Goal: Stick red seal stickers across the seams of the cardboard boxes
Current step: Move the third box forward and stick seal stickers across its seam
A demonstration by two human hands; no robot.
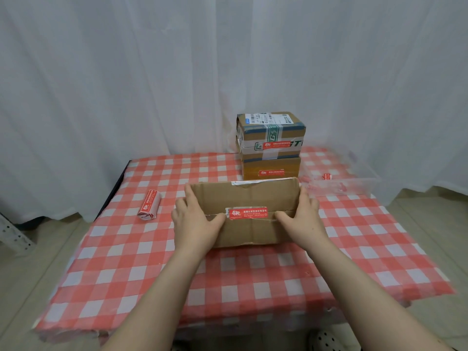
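A flat brown cardboard box [248,196] lies in the middle of the table. A red seal sticker [247,213] runs across its top seam. My left hand [195,219] grips the box's left end, thumb on the seam next to the sticker. My right hand [301,219] grips the right end the same way. Behind it stand two stacked boxes: the upper box [271,133] carries green tape and a red sticker [276,145], the lower box [271,167] carries a red sticker [271,172].
A roll of red seal stickers [149,205] lies on the red-and-white checked tablecloth [253,274] at the left. A clear plastic tray [354,183] with scraps of sticker sits at the right back. A white curtain hangs behind the table.
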